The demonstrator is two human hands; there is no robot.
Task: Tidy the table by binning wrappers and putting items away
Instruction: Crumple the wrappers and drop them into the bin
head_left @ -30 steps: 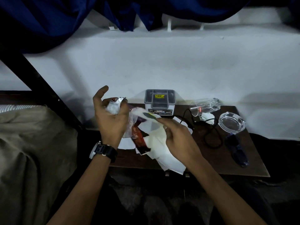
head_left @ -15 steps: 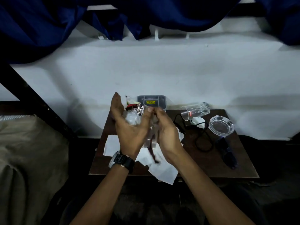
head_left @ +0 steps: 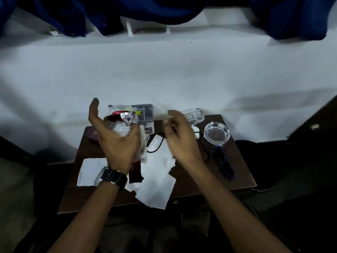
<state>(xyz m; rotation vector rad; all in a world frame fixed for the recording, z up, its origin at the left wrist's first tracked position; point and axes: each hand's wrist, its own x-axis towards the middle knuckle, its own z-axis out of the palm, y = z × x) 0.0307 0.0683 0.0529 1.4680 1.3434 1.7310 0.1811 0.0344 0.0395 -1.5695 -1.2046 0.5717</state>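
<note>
My left hand point(head_left: 116, 143), with a black watch at the wrist, grips a bunch of crumpled wrappers point(head_left: 124, 121): silver foil, clear plastic and red pieces, above the small brown table point(head_left: 237, 172). A dark strip hangs below that hand. My right hand point(head_left: 179, 137) hovers to the right of the bunch, fingers loosely curled and apart, holding nothing. Several white paper sheets point(head_left: 156, 185) lie on the table under both hands.
A grey compartment box point(head_left: 145, 115) stands at the table's back. A clear tumbler point(head_left: 196, 115) lies on its side, beside a glass ashtray point(head_left: 217, 133), a black cable point(head_left: 202, 145) and dark sunglasses point(head_left: 225, 161). A white wall and blue curtain point(head_left: 164, 11) are behind.
My right hand has let go of the wrapper bunch and drawn away to the right. My left hand keeps the bunch and has lowered slightly.
</note>
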